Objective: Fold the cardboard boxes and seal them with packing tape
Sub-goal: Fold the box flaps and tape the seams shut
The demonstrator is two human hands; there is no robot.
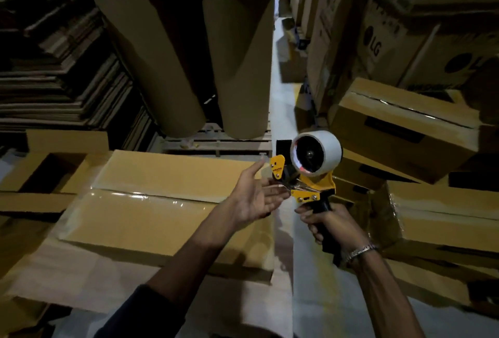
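A closed cardboard box lies flat in front of me, clear tape shining along its centre seam. My right hand grips the black handle of a yellow tape dispenser carrying a roll of clear tape, held up just right of the box. My left hand is palm up with fingers spread, its fingertips at the dispenser's blade end, touching the loose tape end there. Whether those fingers pinch the tape is unclear.
Taped boxes are piled at the right, with printed cartons stacked behind. Two big brown paper rolls stand on a pallet ahead. Flat cardboard sheets are stacked at left. An open box lies left of the sealed one.
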